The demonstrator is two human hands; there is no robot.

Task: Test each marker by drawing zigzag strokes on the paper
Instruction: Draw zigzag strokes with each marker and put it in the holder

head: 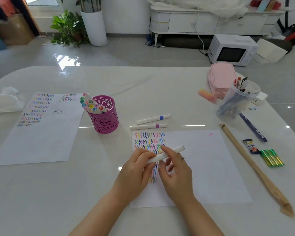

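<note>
Table: a glossy white table (160, 86) is carrying everything.
Second sheet: a marked sheet (41, 142) is lying at the left.
Paper: the paper (203, 167) is lying near, right of centre, with rows of coloured zigzags running down its left strip.
Holder: a magenta pen holder (104, 121) is standing between the sheets, holding capped markers.
Left hand: the left hand (136, 172) is curling its fingers round the white marker (167, 154) at its near-left end.
Right hand: the right hand (175, 174) is pinching the same marker mid-barrel.
Marker: it is slanting above the paper's zigzags.
Loose markers: a blue-banded marker (153, 119) and a purple-banded marker (148, 126) are lying just beyond the paper's far edge.
</note>
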